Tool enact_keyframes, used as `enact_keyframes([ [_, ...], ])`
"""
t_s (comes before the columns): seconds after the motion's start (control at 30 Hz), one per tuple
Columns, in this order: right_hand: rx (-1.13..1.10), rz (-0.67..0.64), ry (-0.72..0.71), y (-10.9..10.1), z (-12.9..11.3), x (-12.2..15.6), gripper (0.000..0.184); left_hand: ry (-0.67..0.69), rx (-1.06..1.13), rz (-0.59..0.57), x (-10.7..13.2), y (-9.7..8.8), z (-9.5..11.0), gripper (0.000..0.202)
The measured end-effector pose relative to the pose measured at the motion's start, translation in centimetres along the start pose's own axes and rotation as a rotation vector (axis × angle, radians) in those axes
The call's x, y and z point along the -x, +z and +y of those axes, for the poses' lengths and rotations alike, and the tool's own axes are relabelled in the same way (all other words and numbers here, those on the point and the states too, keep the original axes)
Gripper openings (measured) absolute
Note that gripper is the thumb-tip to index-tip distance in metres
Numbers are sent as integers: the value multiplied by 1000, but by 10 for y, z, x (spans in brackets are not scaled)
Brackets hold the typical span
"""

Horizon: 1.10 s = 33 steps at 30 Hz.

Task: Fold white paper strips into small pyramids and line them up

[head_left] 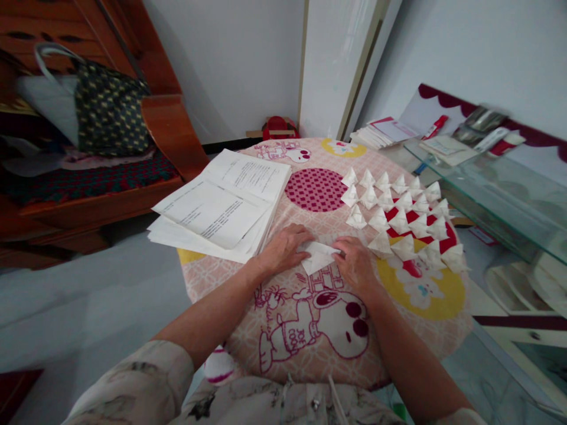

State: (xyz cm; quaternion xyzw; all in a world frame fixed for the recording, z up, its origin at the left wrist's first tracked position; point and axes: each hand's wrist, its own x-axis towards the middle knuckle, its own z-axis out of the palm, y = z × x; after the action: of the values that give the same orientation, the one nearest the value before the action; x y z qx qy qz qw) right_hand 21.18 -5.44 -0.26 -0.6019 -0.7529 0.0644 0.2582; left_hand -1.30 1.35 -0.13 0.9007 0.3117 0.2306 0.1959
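Patterned sleeves [133, 383] sit nearest us, arms reaching to the near middle of the tabletop [212, 277]. Our left hand [283, 248] and right hand [357, 262] lie flat, fingers nearly straight, pressing a small white folded paper [319, 258] between them and gripping nothing. Just right and farther off, rows of folded paper triangles [403, 218] stand close to our right hand; a sideways nudge could, we judge, scatter them. Uneven pressure could skew the crease. Far left rests a stack of printed sheets [221, 206].

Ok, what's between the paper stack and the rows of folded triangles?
Head view: no object, just bare tablecloth with a maroon checked circle printed on it, between paper stack and folded triangles.
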Motion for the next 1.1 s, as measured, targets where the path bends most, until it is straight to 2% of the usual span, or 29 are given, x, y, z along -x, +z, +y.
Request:
enact_keyframes([
  [0.13,4,23,-7,0,1,-1,18,73,47,19,2,1,7,33],
  [0.23,-1,23,17,-1,0,-2,16,149,142,-58,4,3,13,34],
  [0.33,-67,12,68,-4,-1,-4,13,178,137,-130,4,3,17,30],
  [0.47,-408,-71,264,-8,4,-5,10,181,102,-175,4,0,19,17],
  [0.57,-704,-120,407,-8,11,-5,20,159,87,-184,4,-1,19,17],
  [0.63,-809,-125,476,-9,15,-6,26,145,74,-198,3,-1,20,18],
  [0.77,-846,-142,553,-13,19,-8,29,128,57,-218,3,-2,22,19],
  [1.1,-842,-164,556,-10,24,-8,28,121,56,-211,3,-2,22,20],
])
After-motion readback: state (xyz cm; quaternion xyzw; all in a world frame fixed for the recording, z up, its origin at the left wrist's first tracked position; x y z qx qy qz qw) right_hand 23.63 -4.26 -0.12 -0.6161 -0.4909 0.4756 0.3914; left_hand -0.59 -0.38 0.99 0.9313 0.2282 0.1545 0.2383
